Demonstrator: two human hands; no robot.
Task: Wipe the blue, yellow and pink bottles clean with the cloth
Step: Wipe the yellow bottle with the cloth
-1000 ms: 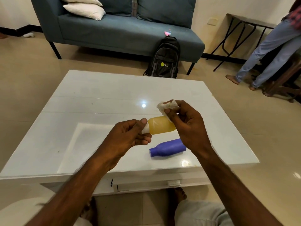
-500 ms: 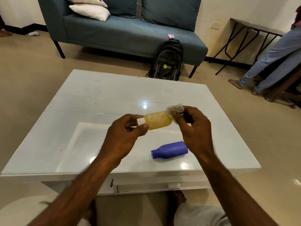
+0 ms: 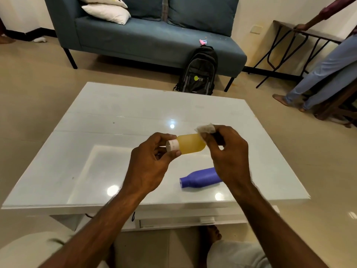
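Note:
My left hand holds the yellow bottle sideways by its white cap end, above the white table. My right hand pinches a small white cloth against the bottle's base end. The blue bottle lies on its side on the table below my right hand, neck pointing left, its base end hidden by my wrist. No pink bottle is in view on the table.
A black backpack leans on a blue sofa beyond the table. A person in jeans stands at the right by a dark folding table. My knees show under the table's near edge.
The yellow bottle has rotated in my left hand so its label marks no longer show. The cloth has shifted from the bottle's side to its base end.

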